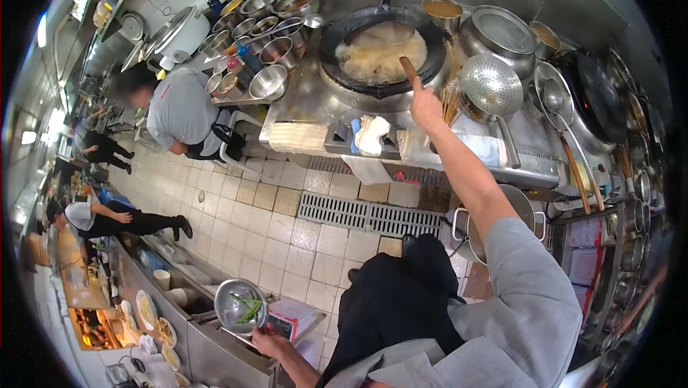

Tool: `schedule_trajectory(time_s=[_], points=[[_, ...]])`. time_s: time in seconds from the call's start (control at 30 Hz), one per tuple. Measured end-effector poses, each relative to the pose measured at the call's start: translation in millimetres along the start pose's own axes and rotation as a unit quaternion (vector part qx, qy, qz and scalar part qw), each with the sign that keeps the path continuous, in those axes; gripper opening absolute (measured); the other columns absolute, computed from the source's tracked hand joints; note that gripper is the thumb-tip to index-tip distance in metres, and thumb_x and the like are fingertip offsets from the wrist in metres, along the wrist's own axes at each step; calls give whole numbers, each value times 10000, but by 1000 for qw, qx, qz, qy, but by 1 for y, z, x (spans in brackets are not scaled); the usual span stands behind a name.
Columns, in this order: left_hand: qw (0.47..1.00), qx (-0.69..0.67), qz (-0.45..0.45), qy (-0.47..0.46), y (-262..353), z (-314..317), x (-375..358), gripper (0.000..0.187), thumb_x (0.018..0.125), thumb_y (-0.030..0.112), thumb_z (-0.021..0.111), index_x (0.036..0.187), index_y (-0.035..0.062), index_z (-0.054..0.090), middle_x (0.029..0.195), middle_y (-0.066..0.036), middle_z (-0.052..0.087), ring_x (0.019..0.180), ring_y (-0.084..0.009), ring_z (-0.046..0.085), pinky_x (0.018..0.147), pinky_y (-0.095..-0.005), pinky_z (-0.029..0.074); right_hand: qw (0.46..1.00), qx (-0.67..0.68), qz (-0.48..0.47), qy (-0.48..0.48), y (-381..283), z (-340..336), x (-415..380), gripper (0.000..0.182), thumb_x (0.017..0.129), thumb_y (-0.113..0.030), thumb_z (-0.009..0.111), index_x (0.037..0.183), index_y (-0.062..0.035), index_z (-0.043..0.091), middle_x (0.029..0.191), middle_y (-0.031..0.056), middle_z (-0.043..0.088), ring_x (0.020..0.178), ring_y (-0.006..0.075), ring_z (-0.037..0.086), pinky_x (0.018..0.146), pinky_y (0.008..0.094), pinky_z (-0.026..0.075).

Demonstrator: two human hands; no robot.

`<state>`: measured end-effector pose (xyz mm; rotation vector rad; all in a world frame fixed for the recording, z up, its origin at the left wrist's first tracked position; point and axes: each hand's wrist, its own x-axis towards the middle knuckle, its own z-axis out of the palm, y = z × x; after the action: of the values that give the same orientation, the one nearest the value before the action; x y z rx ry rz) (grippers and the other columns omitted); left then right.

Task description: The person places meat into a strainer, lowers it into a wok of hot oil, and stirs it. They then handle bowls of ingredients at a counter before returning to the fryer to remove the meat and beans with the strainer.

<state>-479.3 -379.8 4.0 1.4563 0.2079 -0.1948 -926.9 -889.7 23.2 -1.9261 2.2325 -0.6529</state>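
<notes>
Right hand (426, 105) is closed around a wooden handle (408, 67) whose far end sits in the big wok (380, 48) at 12 o'clock; can't tell what kind of head is on it, it's buried in the pale food (380, 55). Arm is stretched nearly straight across the stove front.

Left hand (269, 343) is down at 7 o'clock, fingers wrapped on the handle of a small steel bowl (241, 305) holding green vegetable pieces (250, 308). Bowl hangs over the edge of the prep counter (215, 348), just beside a white-and-red box (294, 316).

Risks as I see them:
- Both hands are loaded and well apart, one far forward, one low and behind. I'd judge balance is thin; a lean could tip the bowl and drop the greens on the tile floor (287, 223).
- The handle is gripped near its end, so leverage is poor; a hard stir could slop food over the wok rim.
- Forearm passes close over the stove edge, likely hot.
- Perforated skimmer (491, 85) at 1 o'clock lies near the right wrist; a wide sweep could knock it.
- Another person (183, 108) is bent over at 10 o'clock, well apart from both hands.
</notes>
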Motion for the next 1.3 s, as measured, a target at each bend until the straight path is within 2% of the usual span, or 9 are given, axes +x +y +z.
schedule_trajectory(time_s=[0.13,0.2,0.27,0.37,0.57,0.7,0.93,1.07,1.3], points=[[999,18,-14,-49,-16,24,-20,233,838,146,570,984,-12,480,899,-103,537,749,-202,544,593,-286,498,995,97,8,10,22,-54,-7,515,845,-110,469,1341,-45,348,905,284,579,815,430,600,723,476,484],[987,137,41,-68,-30,29,-12,235,845,141,561,1002,-18,486,937,-113,535,803,-222,546,653,-306,496,995,91,-17,47,30,-80,-39,480,855,-123,468,1320,-49,379,861,286,592,796,437,592,705,507,467],[997,40,-31,-63,-15,70,-38,231,838,138,565,982,-35,511,964,-128,539,807,-213,557,638,-290,500,995,77,-33,52,30,-109,-64,471,861,-137,470,1318,-64,385,862,278,603,788,430,597,698,513,468],[992,0,-28,-126,-26,96,-27,177,857,121,542,969,4,471,901,-103,536,758,-217,534,647,-303,480,996,78,-23,-23,32,-108,-61,430,875,-156,466,1291,-64,411,826,273,611,776,431,599,688,519,466],[988,-14,-5,-152,-15,122,-18,117,848,103,540,898,21,474,816,-83,532,677,-182,523,618,-287,476,991,116,-29,58,25,-72,-11,372,877,-153,473,1234,-57,440,773,280,604,750,448,589,675,526,462],[995,10,16,-101,1,112,-31,133,843,110,546,903,29,461,801,-79,528,671,-171,518,611,-281,467,985,165,-4,42,5,-92,-74,377,877,-149,469,1241,-57,437,810,285,602,780,449,585,692,524,453],[993,21,3,-117,-5,98,-10,154,845,117,547,913,24,446,783,-77,520,667,-166,515,616,-280,456,981,192,-1,35,-1,-23,1,306,868,-177,476,1138,-41,519,898,282,601,851,447,571,747,504,444],[992,13,6,-126,-3,97,-7,140,853,111,531,918,23,444,789,-76,519,672,-169,514,608,-282,452,960,276,-8,50,-9,-12,-17,329,863,-168,484,1164,-38,511,939,267,601,900,444,556,775,479,439],[993,18,11,-117,-5,99,-4,117,860,101,515,896,25,433,813,-79,517,698,-174,519,613,-287,456,965,262,-4,18,-13,-80,-82,343,856,-168,499,1180,-55,513,942,255,604,908,443,553,781,466,441]])
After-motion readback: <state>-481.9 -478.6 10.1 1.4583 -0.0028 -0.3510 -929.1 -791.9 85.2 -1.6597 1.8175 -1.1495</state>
